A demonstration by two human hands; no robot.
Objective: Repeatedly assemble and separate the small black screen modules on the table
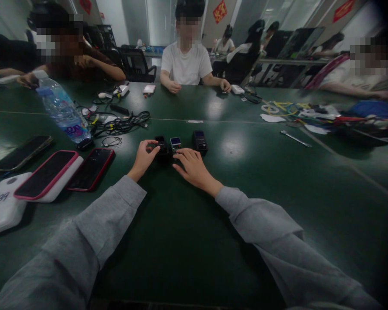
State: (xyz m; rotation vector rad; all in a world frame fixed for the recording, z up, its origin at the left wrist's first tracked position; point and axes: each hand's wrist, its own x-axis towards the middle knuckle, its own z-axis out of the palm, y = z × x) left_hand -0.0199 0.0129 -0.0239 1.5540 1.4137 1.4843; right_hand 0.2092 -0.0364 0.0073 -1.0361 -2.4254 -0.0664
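Three small handheld devices with screens stand in a row on the dark green table [194,241]. My left hand [144,158] has its thumb and forefinger closed at the left edge of a small black device [162,145]. Beside it is a slim device with a lit bluish screen [175,141]; my right hand [192,167] reaches over its lower part, fingers stretched and thumb apart. Those fingers hide the lower end of it, and whether they press on it I cannot tell. A second black device [199,141] stands just beyond my right fingers, untouched by either hand.
Phones [92,168], a white block marked with a number [7,202] and water bottles [64,113] lie or stand at left. Black cables [126,122] coil behind them. A wrench [295,138] and tangled wires [287,107] are at right. A person in white [186,64] sits opposite.
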